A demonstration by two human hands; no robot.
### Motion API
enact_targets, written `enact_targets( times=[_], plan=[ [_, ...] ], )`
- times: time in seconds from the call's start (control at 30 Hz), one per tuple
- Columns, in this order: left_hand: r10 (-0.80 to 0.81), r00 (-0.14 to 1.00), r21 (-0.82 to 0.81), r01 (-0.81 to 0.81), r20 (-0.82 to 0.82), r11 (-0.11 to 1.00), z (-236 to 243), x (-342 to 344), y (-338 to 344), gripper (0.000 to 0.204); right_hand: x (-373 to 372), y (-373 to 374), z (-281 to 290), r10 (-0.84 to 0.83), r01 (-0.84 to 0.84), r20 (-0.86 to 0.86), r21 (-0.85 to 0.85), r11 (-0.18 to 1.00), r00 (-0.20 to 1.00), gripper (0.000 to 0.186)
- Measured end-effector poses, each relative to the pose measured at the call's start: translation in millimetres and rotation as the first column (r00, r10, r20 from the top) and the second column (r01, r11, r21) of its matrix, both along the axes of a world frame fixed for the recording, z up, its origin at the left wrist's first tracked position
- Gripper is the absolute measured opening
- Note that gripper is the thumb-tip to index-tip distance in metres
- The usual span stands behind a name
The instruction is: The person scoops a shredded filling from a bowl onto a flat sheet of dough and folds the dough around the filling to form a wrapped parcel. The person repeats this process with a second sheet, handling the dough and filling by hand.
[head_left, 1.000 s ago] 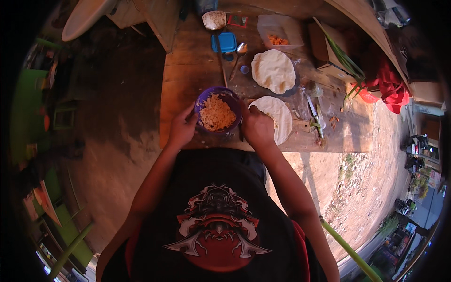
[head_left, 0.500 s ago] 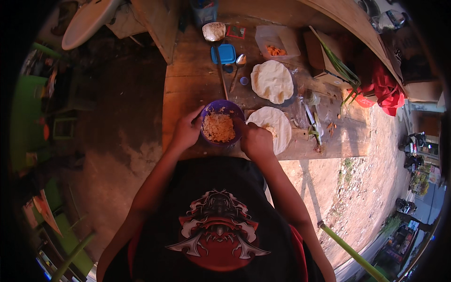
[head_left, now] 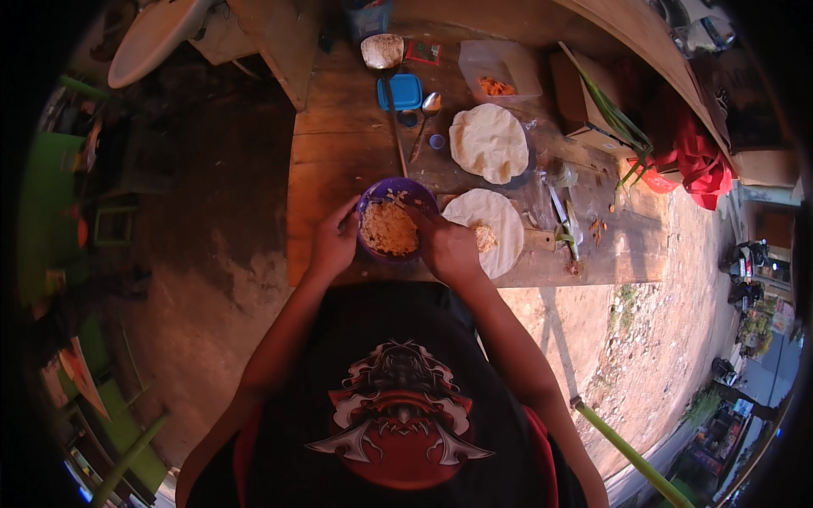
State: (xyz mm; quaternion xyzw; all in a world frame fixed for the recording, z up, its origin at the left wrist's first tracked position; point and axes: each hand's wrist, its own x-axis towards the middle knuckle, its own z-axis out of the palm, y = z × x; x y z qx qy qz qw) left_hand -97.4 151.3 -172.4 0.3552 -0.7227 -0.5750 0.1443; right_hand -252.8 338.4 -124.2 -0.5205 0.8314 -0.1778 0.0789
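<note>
A purple bowl [head_left: 434,201] of crumbly orange-tan filling [head_left: 389,229] is on the wooden table near its front edge. My left hand [head_left: 335,241] grips the bowl's left rim, thumb at the edge. Over the bowl's right side is my right hand [head_left: 449,247], its fingers closed and reaching in above the filling; what they hold, if anything, is hidden. Just right of that hand lies a round, pale flat wrapper [head_left: 500,216] with a small heap of filling [head_left: 484,238] on it. Another round wrapper [head_left: 489,144] lies behind it, with no filling visible on top.
Behind the bowl are a long-handled spatula [head_left: 383,52], a spoon [head_left: 431,104] and a blue lid [head_left: 400,92]. Farther back stands a clear tub [head_left: 523,76] with orange pieces. A knife [head_left: 559,207] lies to the right, near a cardboard box [head_left: 584,106] and red cloth [head_left: 699,161].
My right hand has moved left from the bowl's right rim, so its fingers reach farther over the filling. My left hand stays on the rim.
</note>
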Motion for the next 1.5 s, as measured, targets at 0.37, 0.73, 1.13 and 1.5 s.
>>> enact_targets(
  times=[0.37, 0.73, 1.13, 1.5],
  plan=[
    [0.001, 1.000, -0.041, -0.003, -0.030, 0.999, -7, 11, 2, 0.035, 8, 5, -5, 0.053, -0.053, -0.002, 0.018, 0.998, 0.999, 0.052],
    [0.039, 0.998, -0.035, -0.038, 0.041, 0.999, 0, 13, 10, 0.038, 15, 18, 3, 0.089, -0.095, 0.162, 0.031, 0.995, 0.983, 0.054],
    [-0.006, 0.999, 0.073, 0.002, 0.051, 0.997, 3, 17, 25, 0.046, 29, 2, 11, -0.084, 0.082, 0.064, 0.032, 0.996, 0.994, 0.050],
    [-0.150, 0.984, -0.118, 0.161, 0.099, 0.980, 8, 6, 4, 0.045, 23, -18, 18, -0.194, 0.197, -0.041, 0.119, 0.973, 0.980, 0.052]
  ],
)
